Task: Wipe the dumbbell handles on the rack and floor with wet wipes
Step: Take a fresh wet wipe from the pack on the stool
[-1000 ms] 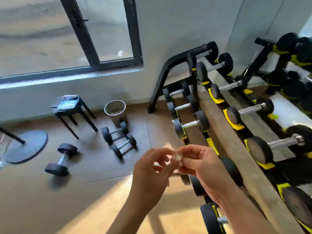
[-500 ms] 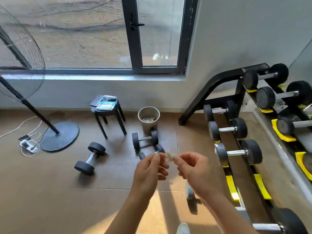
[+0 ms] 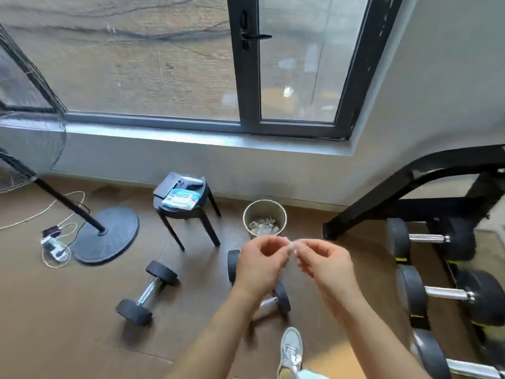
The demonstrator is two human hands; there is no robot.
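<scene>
While both forearms rise from the lower frame, the left hand (image 3: 259,265) and right hand (image 3: 325,265) pinch one crumpled wet wipe (image 3: 291,246) between fingertips at centre, below the bin (image 3: 264,214).

Both hands, left (image 3: 261,265) and right (image 3: 325,265), pinch a crumpled wipe (image 3: 291,248) above floor dumbbells (image 3: 147,292).

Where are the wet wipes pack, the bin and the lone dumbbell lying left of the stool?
wet wipes pack (image 3: 180,199): head view, on its printed top face.
bin (image 3: 265,210): head view, on its bare inner wall.
dumbbell (image 3: 149,292): head view, on its chrome handle.
</scene>
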